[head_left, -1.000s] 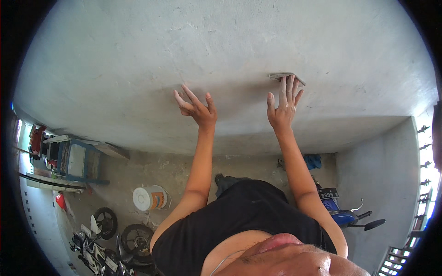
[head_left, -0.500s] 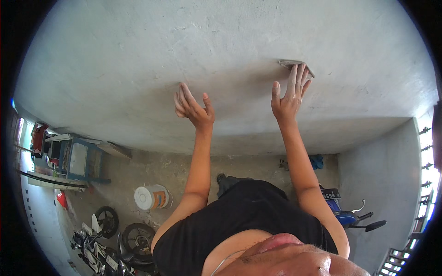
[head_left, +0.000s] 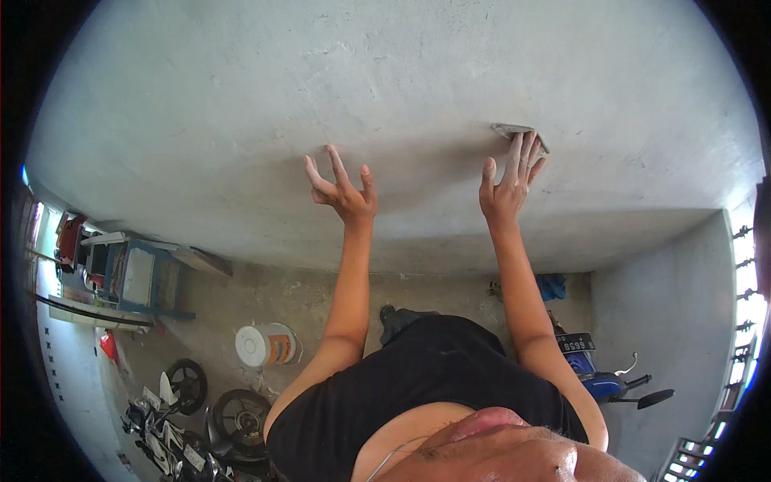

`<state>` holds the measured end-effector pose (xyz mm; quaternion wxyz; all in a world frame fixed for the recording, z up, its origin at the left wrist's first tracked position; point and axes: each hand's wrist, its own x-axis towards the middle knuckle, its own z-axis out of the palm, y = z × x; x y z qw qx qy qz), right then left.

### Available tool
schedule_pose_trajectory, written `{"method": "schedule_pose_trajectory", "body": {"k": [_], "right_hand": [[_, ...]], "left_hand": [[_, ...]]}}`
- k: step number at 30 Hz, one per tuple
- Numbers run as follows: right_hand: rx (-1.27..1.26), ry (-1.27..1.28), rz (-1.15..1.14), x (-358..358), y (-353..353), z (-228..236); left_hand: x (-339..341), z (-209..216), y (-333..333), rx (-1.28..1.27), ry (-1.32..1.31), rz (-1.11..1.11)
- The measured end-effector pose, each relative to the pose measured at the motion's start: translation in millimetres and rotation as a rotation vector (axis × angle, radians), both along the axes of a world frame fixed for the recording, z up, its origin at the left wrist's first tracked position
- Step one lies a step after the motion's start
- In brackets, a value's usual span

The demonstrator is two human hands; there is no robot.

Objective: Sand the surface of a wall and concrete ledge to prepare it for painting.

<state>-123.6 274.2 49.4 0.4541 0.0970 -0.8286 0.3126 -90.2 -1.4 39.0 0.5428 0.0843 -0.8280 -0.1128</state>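
Observation:
In front of me rises a pale grey plastered wall point(head_left: 385, 72). My right hand point(head_left: 506, 189) holds a thin grey piece of sandpaper point(head_left: 514, 129) against it, long fingers stretched over the sheet and thumb apart. Most of the sandpaper lies behind the fingers; its upper edge and right corner stick out. Further left, my left hand point(head_left: 345, 193) is empty, with fingers spread and pointing up at the wall. Its index fingertip is at the wall surface, but I cannot tell whether it touches. Whitish dust coats the fingers of both hands.
On the floor behind stands a white lidded bucket point(head_left: 269, 345). Motorcycles point(head_left: 173, 426) are parked at the lower left, and a blue motorbike point(head_left: 602, 386) at the right. A blue wooden cabinet point(head_left: 148, 277) is on the left; a blue cloth point(head_left: 551, 286) lies by the wall's foot.
My right hand and the sandpaper have slid a little down the wall. The left hand's fingers have spread wider, and that hand has barely shifted.

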Motion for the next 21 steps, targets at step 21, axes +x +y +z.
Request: {"method": "schedule_pose_trajectory", "body": {"k": [21], "right_hand": [[0.006, 0.023, -0.011, 4, -6, 16]], "left_hand": [[0, 12, -1, 0.054, 0.017, 0.018]]}}
